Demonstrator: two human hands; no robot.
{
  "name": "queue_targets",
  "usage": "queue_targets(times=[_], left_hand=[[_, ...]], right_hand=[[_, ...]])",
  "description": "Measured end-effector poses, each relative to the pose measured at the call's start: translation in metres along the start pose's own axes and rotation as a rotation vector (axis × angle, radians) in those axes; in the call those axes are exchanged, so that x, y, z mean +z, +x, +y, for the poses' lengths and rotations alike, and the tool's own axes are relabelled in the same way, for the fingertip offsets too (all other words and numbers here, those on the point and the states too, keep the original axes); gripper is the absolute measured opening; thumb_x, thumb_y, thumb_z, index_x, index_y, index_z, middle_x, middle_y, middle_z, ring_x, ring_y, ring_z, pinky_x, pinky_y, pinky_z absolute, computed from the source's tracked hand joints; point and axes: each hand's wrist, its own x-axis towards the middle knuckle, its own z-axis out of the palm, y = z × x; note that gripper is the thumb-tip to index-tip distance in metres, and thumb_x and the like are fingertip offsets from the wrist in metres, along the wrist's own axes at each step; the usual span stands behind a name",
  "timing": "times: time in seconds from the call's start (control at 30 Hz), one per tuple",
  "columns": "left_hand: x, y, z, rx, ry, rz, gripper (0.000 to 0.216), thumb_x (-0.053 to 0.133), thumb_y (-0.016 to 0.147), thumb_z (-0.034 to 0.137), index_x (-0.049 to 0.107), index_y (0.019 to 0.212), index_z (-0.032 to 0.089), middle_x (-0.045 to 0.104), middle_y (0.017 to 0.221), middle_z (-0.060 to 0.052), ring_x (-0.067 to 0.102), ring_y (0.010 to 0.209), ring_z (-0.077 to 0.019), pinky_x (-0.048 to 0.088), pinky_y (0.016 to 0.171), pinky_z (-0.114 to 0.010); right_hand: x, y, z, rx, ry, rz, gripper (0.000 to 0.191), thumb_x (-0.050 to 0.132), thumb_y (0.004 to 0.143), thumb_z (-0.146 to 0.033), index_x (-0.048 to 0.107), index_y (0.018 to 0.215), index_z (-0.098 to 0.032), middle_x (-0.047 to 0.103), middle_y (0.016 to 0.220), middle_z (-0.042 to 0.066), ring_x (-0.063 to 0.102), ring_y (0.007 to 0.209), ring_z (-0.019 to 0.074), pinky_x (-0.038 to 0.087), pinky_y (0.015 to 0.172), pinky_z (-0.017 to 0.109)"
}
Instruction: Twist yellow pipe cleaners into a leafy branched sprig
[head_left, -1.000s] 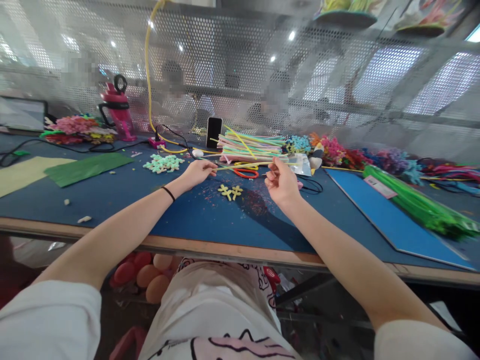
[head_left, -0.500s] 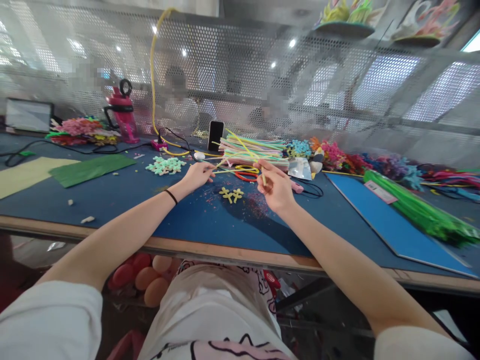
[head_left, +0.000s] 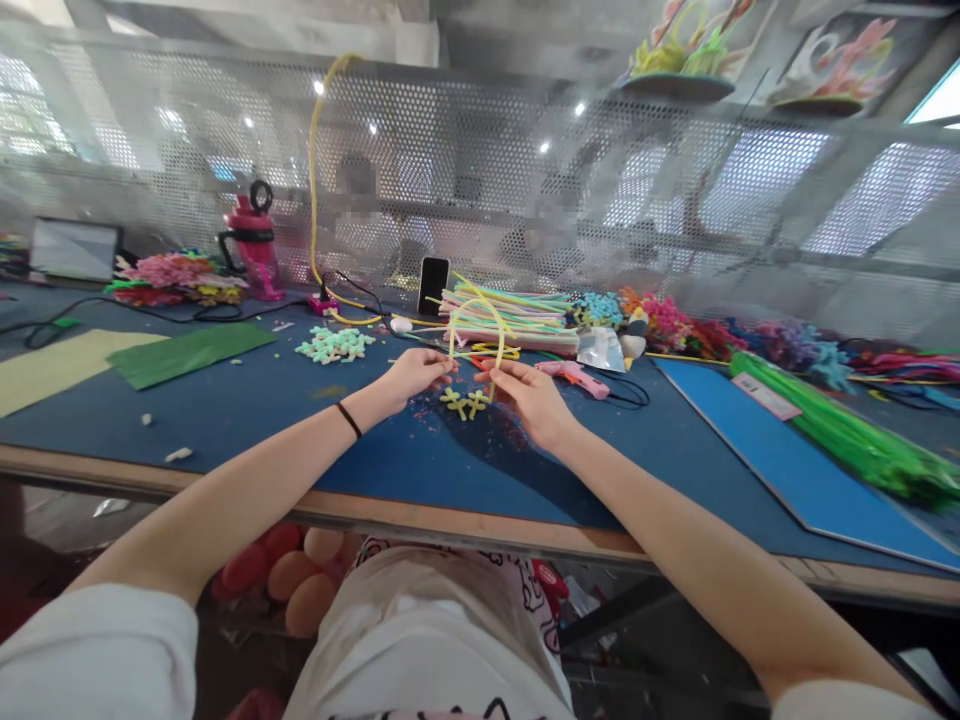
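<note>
Holding: your left hand (head_left: 411, 374) and right hand (head_left: 526, 392) each pinch one end of a yellow pipe cleaner (head_left: 475, 312), fingers closed.
Shape: arched upward between your hands.
Place: above the blue table (head_left: 247, 400), over small yellow pieces (head_left: 465, 402).

— What is that yellow pipe cleaner (head_left: 478, 318) like?

— Thin, fuzzy, pale yellow, bent into a tall upside-down U. Its arch stands upright above the blue counter (head_left: 390, 440), in front of a stack of pastel stems.

— And its ends?

— Both ends point down, one pinched in the left hand (head_left: 415, 374), the other in the right hand (head_left: 529, 393), close together.

— Anything beneath it?

— Two small yellow flower pieces (head_left: 465, 402) lie flat on the counter, side by side and touching, just between the two hands.
</note>
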Motion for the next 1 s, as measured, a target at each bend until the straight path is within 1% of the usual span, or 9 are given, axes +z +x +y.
queue_targets(times=[0.1, 0.2, 0.33, 0.47, 0.57, 0.67, 0.77, 0.87, 1.0], left_hand=[[0.001, 0.002, -0.002, 0.033, -0.009, 0.055, 0.012, 0.07, 0.078, 0.025, 0.071, 0.084, 0.015, 0.073, 0.093, -0.007, 0.065, 0.084, -0.0148, 0.05, 0.071, -0.024], [-0.001, 0.004, -0.002, 0.016, -0.108, 0.083, 0.011, 0.069, 0.078, 0.023, 0.072, 0.084, 0.015, 0.073, 0.095, -0.007, 0.065, 0.085, -0.0136, 0.05, 0.073, -0.024], [-0.01, 0.008, -0.003, -0.042, -0.203, 0.127, 0.009, 0.07, 0.079, 0.023, 0.071, 0.079, 0.013, 0.072, 0.087, -0.007, 0.062, 0.074, -0.0103, 0.049, 0.071, -0.023], [-0.018, 0.014, -0.006, -0.046, -0.199, 0.194, 0.009, 0.074, 0.077, 0.023, 0.071, 0.078, 0.014, 0.07, 0.08, -0.004, 0.057, 0.063, -0.0078, 0.048, 0.068, -0.024], [-0.018, 0.013, -0.006, -0.031, -0.201, 0.202, 0.009, 0.073, 0.077, 0.022, 0.072, 0.081, 0.014, 0.07, 0.08, -0.003, 0.055, 0.063, -0.0073, 0.047, 0.069, -0.024], [-0.011, 0.007, -0.003, -0.015, -0.191, 0.184, 0.013, 0.076, 0.075, 0.023, 0.074, 0.085, 0.015, 0.07, 0.08, -0.003, 0.055, 0.065, -0.0079, 0.046, 0.068, -0.023], [-0.001, -0.002, 0.003, 0.025, -0.142, 0.166, 0.021, 0.079, 0.069, 0.028, 0.075, 0.085, 0.014, 0.067, 0.076, -0.002, 0.053, 0.064, -0.0083, 0.044, 0.066, -0.024], [0.009, -0.011, 0.007, 0.049, -0.155, 0.089, 0.027, 0.081, 0.066, 0.03, 0.075, 0.086, 0.014, 0.066, 0.072, -0.001, 0.051, 0.061, -0.0078, 0.042, 0.064, -0.024], [0.015, -0.017, 0.007, 0.073, -0.105, -0.006, 0.03, 0.081, 0.066, 0.033, 0.076, 0.088, 0.014, 0.066, 0.071, -0.001, 0.048, 0.059, -0.0076, 0.038, 0.06, -0.024]], right_hand=[[0.0, 0.0, 0.002, 0.031, -0.008, 0.026, 0.043, 0.076, 0.071, -0.041, 0.071, 0.106, -0.016, 0.074, 0.09, 0.004, 0.058, 0.062, 0.0089, 0.046, 0.063, 0.024], [-0.003, 0.002, 0.002, 0.055, -0.047, 0.047, 0.044, 0.073, 0.075, -0.042, 0.069, 0.111, -0.016, 0.071, 0.079, 0.002, 0.046, 0.046, 0.0055, 0.035, 0.047, 0.021], [-0.007, 0.004, 0.0, 0.126, -0.004, 0.074, 0.027, 0.065, 0.082, -0.032, 0.068, 0.101, -0.014, 0.054, 0.061, -0.005, 0.026, 0.039, 0.0029, 0.018, 0.041, 0.02], [-0.008, 0.006, -0.001, 0.199, 0.021, 0.155, 0.015, 0.056, 0.084, -0.021, 0.065, 0.093, -0.013, 0.041, 0.058, -0.008, 0.02, 0.04, 0.0037, 0.015, 0.041, 0.02], [-0.009, 0.007, 0.001, 0.183, 0.0, 0.185, 0.016, 0.056, 0.083, -0.024, 0.066, 0.09, -0.013, 0.045, 0.063, -0.006, 0.028, 0.045, 0.0053, 0.021, 0.045, 0.021], [-0.01, 0.008, 0.003, 0.063, -0.157, 0.196, 0.023, 0.062, 0.078, -0.034, 0.07, 0.086, -0.014, 0.055, 0.071, -0.001, 0.043, 0.059, 0.0098, 0.032, 0.055, 0.024], [-0.01, 0.009, 0.005, -0.035, -0.269, 0.188, 0.033, 0.063, 0.076, -0.044, 0.073, 0.088, -0.015, 0.059, 0.071, 0.0, 0.044, 0.065, 0.0125, 0.032, 0.061, 0.026], [-0.01, 0.009, 0.006, -0.037, -0.201, 0.191, 0.036, 0.064, 0.075, -0.046, 0.075, 0.091, -0.016, 0.062, 0.073, 0.001, 0.046, 0.065, 0.0128, 0.032, 0.061, 0.027], [-0.01, 0.009, 0.006, -0.026, -0.099, 0.222, 0.033, 0.068, 0.073, -0.044, 0.076, 0.09, -0.016, 0.068, 0.083, 0.004, 0.053, 0.071, 0.014, 0.036, 0.063, 0.027]])
